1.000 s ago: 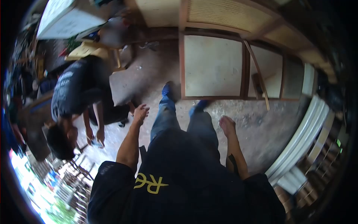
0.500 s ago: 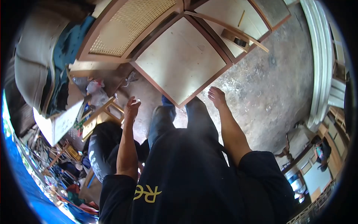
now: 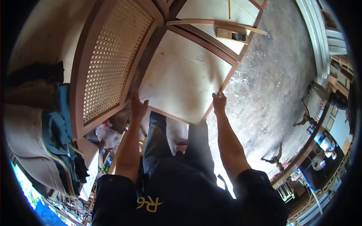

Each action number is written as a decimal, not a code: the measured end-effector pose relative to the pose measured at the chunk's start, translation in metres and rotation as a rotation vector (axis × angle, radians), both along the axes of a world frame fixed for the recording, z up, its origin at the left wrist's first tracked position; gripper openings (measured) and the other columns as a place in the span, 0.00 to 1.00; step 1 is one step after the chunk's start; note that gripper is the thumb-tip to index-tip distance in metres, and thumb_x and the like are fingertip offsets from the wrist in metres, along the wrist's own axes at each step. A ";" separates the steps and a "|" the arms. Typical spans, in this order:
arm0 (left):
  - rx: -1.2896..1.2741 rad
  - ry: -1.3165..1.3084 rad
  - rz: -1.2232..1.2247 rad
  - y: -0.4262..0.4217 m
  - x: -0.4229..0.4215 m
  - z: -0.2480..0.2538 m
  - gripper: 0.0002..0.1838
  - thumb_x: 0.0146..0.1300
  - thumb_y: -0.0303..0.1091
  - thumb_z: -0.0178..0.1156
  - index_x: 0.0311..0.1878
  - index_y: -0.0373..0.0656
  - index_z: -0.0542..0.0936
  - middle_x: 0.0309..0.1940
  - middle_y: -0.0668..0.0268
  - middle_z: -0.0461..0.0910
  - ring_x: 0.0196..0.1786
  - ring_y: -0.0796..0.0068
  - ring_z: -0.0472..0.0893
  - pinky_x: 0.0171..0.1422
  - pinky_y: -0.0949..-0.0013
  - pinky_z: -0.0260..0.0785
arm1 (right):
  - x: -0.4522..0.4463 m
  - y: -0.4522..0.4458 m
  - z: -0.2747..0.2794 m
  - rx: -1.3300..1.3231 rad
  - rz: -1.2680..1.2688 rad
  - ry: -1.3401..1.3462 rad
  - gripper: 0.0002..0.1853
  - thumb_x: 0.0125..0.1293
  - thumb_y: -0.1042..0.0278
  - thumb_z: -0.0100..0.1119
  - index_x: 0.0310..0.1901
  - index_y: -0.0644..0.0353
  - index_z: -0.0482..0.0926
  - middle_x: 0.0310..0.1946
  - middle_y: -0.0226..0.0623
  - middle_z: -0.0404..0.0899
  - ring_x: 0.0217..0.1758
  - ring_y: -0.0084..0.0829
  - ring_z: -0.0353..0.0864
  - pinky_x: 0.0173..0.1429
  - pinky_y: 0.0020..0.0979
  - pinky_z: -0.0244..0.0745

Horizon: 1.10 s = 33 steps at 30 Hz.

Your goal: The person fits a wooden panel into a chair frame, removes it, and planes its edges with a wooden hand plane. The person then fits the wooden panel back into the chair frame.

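A pale board panel [image 3: 181,75] with a brown wooden frame lies in front of me, one corner pointing toward my legs. My right hand [image 3: 219,102] is closed on the frame's right edge, near that corner. At the left edge, my left hand [image 3: 139,107] grips the frame with the thumb showing; its other fingers are partly hidden. Left of the panel stands a brown-framed woven cane panel [image 3: 113,60]. Beyond the panel, a wooden hand plane [image 3: 232,35] rests beside a long thin wooden strip [image 3: 215,23]. A yellow pencil [image 3: 229,9] lies farther back.
Stacked upholstered cushions [image 3: 28,145] are at the left, with a plastic bag [image 3: 109,135] near them. Concrete floor [image 3: 271,90] spreads to the right, bordered by long white lengths of material [image 3: 311,41]. Dark branch-like pieces [image 3: 305,115] and a person [image 3: 326,145] are at far right.
Both hands have moved from free air onto the panel's edges and closed on them. The view has turned, and the panel and cane piece appear nearer and rotated.
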State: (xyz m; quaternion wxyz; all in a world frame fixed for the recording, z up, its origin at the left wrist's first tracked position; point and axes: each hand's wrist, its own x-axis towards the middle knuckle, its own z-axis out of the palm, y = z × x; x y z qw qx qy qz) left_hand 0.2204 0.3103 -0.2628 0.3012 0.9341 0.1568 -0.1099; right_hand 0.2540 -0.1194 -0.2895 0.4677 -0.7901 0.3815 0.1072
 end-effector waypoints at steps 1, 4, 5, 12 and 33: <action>-0.004 0.006 -0.016 -0.004 -0.003 -0.004 0.45 0.49 0.31 0.72 0.70 0.33 0.62 0.66 0.40 0.64 0.71 0.38 0.61 0.77 0.48 0.53 | -0.006 -0.002 -0.002 -0.112 0.086 0.106 0.20 0.57 0.70 0.67 0.51 0.65 0.80 0.35 0.36 0.78 0.42 0.33 0.77 0.53 0.33 0.72; -0.027 0.000 -0.039 0.000 0.001 -0.007 0.44 0.49 0.30 0.71 0.70 0.34 0.62 0.66 0.40 0.64 0.71 0.38 0.62 0.76 0.47 0.55 | -0.023 0.016 -0.042 -0.400 0.012 -0.238 0.13 0.57 0.75 0.63 0.45 0.67 0.81 0.37 0.39 0.83 0.43 0.30 0.80 0.51 0.34 0.73; -0.021 0.005 -0.031 0.000 0.004 -0.004 0.44 0.49 0.30 0.71 0.70 0.35 0.62 0.66 0.40 0.64 0.70 0.38 0.62 0.75 0.47 0.55 | -0.026 0.015 -0.044 -0.500 0.080 -0.188 0.15 0.55 0.74 0.64 0.45 0.69 0.80 0.36 0.45 0.83 0.41 0.36 0.82 0.51 0.37 0.74; -0.044 0.026 0.020 0.005 0.018 -0.002 0.37 0.46 0.26 0.70 0.63 0.33 0.71 0.59 0.43 0.70 0.63 0.41 0.70 0.70 0.50 0.62 | 0.002 0.055 0.004 -0.374 -0.095 0.097 0.31 0.55 0.65 0.67 0.61 0.65 0.73 0.51 0.54 0.73 0.60 0.52 0.70 0.64 0.45 0.69; -0.243 -0.004 0.171 0.015 0.016 -0.007 0.27 0.51 0.27 0.66 0.58 0.37 0.80 0.55 0.49 0.79 0.61 0.47 0.76 0.70 0.54 0.65 | 0.009 0.040 0.012 0.080 -0.432 -0.046 0.21 0.57 0.69 0.68 0.48 0.63 0.69 0.42 0.35 0.70 0.47 0.31 0.68 0.57 0.37 0.67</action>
